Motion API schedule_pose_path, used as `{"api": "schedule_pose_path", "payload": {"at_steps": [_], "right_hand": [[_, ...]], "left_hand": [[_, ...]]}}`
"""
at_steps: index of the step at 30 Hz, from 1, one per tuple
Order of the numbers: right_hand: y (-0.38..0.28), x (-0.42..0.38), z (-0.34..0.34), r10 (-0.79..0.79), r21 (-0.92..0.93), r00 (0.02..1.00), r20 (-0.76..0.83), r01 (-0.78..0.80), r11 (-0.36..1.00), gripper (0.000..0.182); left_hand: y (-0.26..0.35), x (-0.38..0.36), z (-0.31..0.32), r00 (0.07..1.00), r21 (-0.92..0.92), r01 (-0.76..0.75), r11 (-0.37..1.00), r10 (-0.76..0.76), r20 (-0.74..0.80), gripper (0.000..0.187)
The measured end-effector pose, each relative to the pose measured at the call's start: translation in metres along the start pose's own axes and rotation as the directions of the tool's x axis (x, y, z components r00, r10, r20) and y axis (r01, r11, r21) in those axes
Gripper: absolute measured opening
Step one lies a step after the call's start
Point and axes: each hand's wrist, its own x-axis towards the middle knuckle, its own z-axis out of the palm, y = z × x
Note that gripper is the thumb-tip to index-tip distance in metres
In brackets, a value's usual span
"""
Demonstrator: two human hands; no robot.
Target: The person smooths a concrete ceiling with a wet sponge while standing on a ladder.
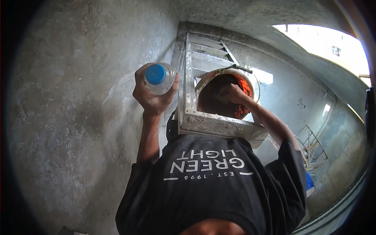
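My left hand is wrapped round a clear plastic bottle with a blue cap, its top facing up towards me. My right hand reaches over the mouth of a round bucket, with its fingers bent together. A blurred greyish shape shows by the fingertips; what it is cannot be made out. The bucket has a red-orange inner wall and dark contents. It stands within a worn, plaster-stained frame, close in front of my body.
Ladder-like rungs rise behind the bucket. A short dark bar lies at its far rim. A rough grey wall fills the left. At the right are a metal stand, a blue object and a bright opening.
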Motion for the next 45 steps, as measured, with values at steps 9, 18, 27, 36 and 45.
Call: {"api": "schedule_pose_path", "payload": {"at_steps": [9,18,27,36,45], "right_hand": [[0.126,0.072,0.121,-0.170,-0.510,0.979,-0.109,0.092,0.856,0.024],[0.101,0.059,0.109,-0.055,-0.436,0.994,0.098,0.093,0.895,0.025],[0.096,0.062,0.100,-0.126,-0.395,0.991,0.055,0.137,0.908,0.034],[0.113,0.082,0.103,-0.027,-0.498,0.940,0.339,0.204,0.843,0.032],[0.103,0.062,0.088,-0.211,0.044,0.904,0.373,0.210,0.977,0.026]], "left_hand": [[-0.003,-0.004,-0.004,1.000,0.012,0.000,1.000,0.000,0.013,0.062],[-0.004,-0.006,-0.006,0.999,0.024,0.045,0.999,-0.045,0.008,0.063],[-0.006,-0.006,-0.007,0.999,0.007,0.048,0.999,-0.048,-0.005,0.062],[-0.005,-0.005,-0.002,0.999,0.013,0.040,0.999,-0.040,-0.003,0.061],[-0.003,-0.005,0.002,0.998,-0.035,0.057,0.998,-0.059,-0.039,0.056]]}}
